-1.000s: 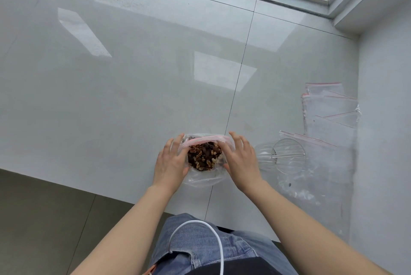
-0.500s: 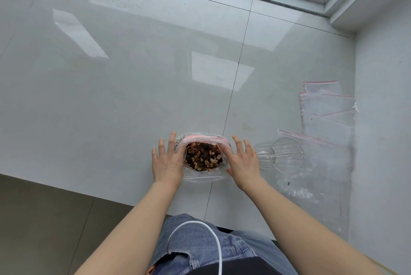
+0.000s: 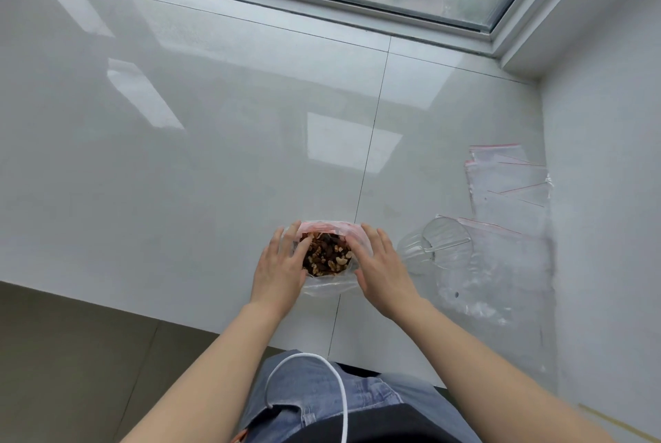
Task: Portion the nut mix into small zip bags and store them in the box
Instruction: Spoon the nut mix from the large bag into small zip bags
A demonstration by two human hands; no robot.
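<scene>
A clear zip bag with a pink strip (image 3: 331,287) stands open on the pale tiled ledge, filled with brown nut mix (image 3: 326,256). My left hand (image 3: 280,269) holds the bag's left side, its index finger hooked over the rim onto the nuts. My right hand (image 3: 381,269) holds the right side the same way, index finger at the rim and thumb low on the outside. The other fingers are spread and nearly straight. Several empty small zip bags (image 3: 508,185) lie in a pile to the right. No box is in view.
A clear glass cup (image 3: 438,245) with a clear utensil across it lies on its side right of my right hand, on a large crumpled clear bag (image 3: 500,274). A wall bounds the right, a window the far side. The ledge edge runs just below my wrists.
My index fingers have moved from flat beside the bag onto its rim. My view has tilted up, so the window now shows.
</scene>
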